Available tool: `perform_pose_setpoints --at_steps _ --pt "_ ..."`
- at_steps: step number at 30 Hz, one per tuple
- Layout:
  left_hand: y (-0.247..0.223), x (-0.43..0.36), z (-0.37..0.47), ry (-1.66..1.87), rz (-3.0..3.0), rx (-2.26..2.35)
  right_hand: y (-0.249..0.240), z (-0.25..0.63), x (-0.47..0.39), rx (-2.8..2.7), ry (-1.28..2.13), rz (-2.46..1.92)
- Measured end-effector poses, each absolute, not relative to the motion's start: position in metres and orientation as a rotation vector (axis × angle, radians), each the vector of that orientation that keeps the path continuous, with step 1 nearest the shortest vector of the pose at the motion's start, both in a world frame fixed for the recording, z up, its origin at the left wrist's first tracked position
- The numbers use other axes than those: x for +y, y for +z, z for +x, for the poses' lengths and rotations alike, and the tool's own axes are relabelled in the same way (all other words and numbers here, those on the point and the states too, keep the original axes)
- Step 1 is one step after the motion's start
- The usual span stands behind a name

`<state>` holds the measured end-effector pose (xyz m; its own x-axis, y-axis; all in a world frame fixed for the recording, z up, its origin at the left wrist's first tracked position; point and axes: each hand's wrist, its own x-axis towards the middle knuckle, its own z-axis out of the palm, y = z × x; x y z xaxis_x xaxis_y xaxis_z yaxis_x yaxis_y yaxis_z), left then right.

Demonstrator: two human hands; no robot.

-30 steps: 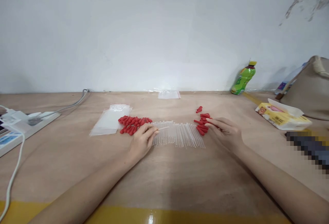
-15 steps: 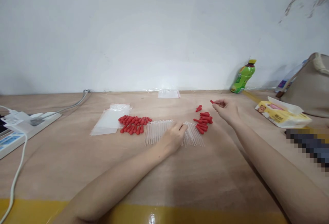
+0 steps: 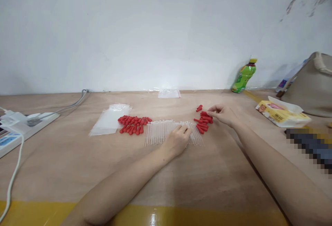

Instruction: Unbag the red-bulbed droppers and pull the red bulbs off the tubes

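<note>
Clear thin tubes (image 3: pixel 158 132) lie side by side in a row at the middle of the table. My left hand (image 3: pixel 177 138) rests over the right part of that row, fingers curled down among the tubes; what sits under the fingertips is hidden. To the right of the row is a small heap of red rubber bulbs (image 3: pixel 202 127). My right hand (image 3: pixel 221 114) reaches to the top of this heap, thumb and finger pinched at a red rubber bulb (image 3: pixel 204 113). Another red bulb pile (image 3: pixel 132 120) lies left of the tubes.
Clear zip bags (image 3: pixel 107 120) lie left of the red pile, and another clear bag (image 3: pixel 169 94) lies by the wall. A power strip (image 3: pixel 12 139) with cables is at far left. A green bottle (image 3: pixel 243 77), a tissue pack (image 3: pixel 281 113) and a beige bag (image 3: pixel 308 84) stand right.
My right hand has moved left and slightly down, bringing the red bulb from beside the heap onto its top. My left hand has shifted slightly right along the tubes.
</note>
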<state>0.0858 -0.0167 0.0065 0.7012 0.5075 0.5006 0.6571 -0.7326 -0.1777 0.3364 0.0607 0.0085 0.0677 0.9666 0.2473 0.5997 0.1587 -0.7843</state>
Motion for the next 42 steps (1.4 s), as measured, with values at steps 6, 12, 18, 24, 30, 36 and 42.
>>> perform_pose_setpoints --at_steps 6,12,18,24,30,36,42 --pt "0.003 -0.022 0.088 -0.711 -2.705 -0.915 0.007 0.34 0.061 -1.66 0.574 -1.551" --pt "0.005 -0.02 0.077 -0.821 -2.853 -0.832 0.005 0.34 0.077 -1.565 0.497 -1.595" --pt "0.002 -0.01 0.07 -0.595 -2.878 -0.796 0.004 0.322 0.119 -1.777 0.652 -1.526" --pt "0.0 0.001 0.071 -0.477 -2.901 -0.831 0.002 0.321 0.141 -1.934 0.64 -1.571" --pt "-0.001 0.007 0.07 -0.506 -2.918 -0.801 0.004 0.328 0.134 -1.955 0.522 -1.651" --pt "0.0 0.006 0.07 -0.56 -2.846 -0.754 0.004 0.331 0.129 -1.837 0.554 -1.67" --pt "0.0 -0.013 0.088 -0.702 -2.733 -0.944 -0.005 0.335 0.129 -1.588 0.766 -1.582"
